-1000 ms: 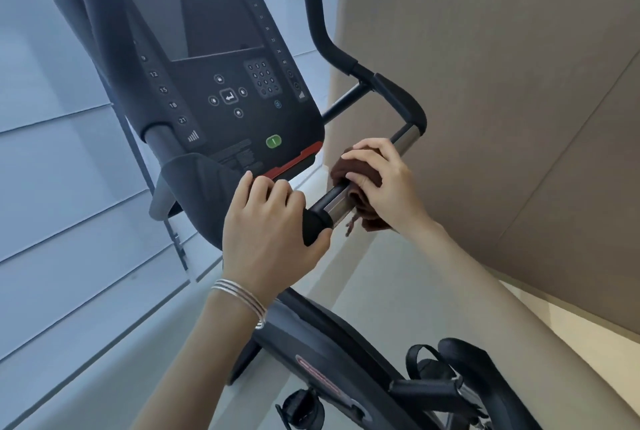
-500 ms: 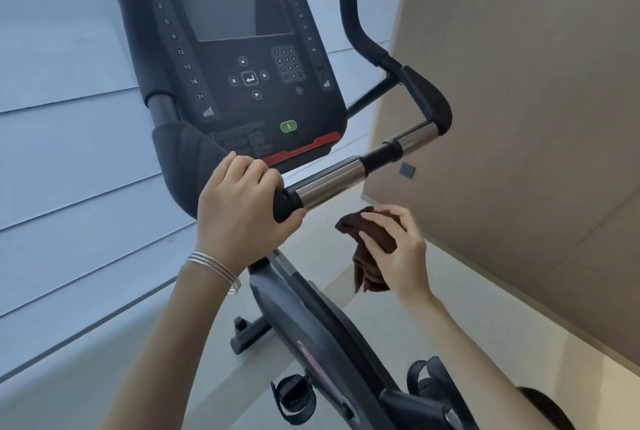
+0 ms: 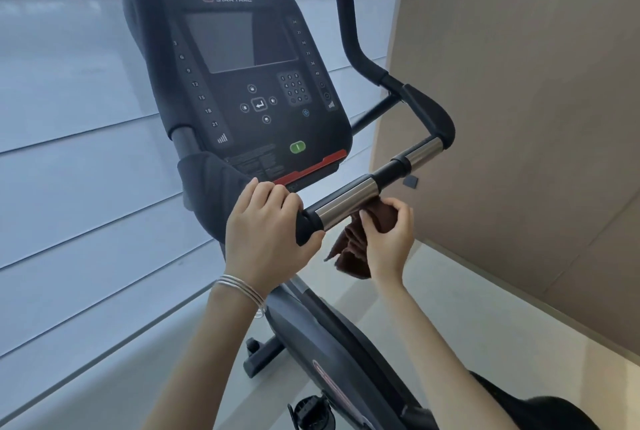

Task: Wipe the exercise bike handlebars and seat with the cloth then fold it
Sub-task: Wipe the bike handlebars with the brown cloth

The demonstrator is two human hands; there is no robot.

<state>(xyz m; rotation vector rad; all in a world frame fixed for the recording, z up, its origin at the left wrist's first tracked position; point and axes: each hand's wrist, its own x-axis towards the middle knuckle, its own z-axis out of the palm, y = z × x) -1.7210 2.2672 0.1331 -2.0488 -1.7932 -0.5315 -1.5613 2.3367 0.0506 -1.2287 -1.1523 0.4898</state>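
Note:
The exercise bike's right handlebar runs from a black grip up through shiny metal sections to a curved black horn. My left hand grips the black part at the bar's near end, with silver bangles on the wrist. My right hand holds a bunched dark brown cloth against the underside of the near metal section; part of the cloth hangs down below the bar. The seat is not in view.
The bike's black console with screen and buttons stands just left of the bar. A beige wall is close on the right. Window blinds fill the left. The bike frame and a pedal lie below.
My right hand had dropped away from the bar with the cloth half a second ago; now it has come back up under the metal section. My left hand kept its grip.

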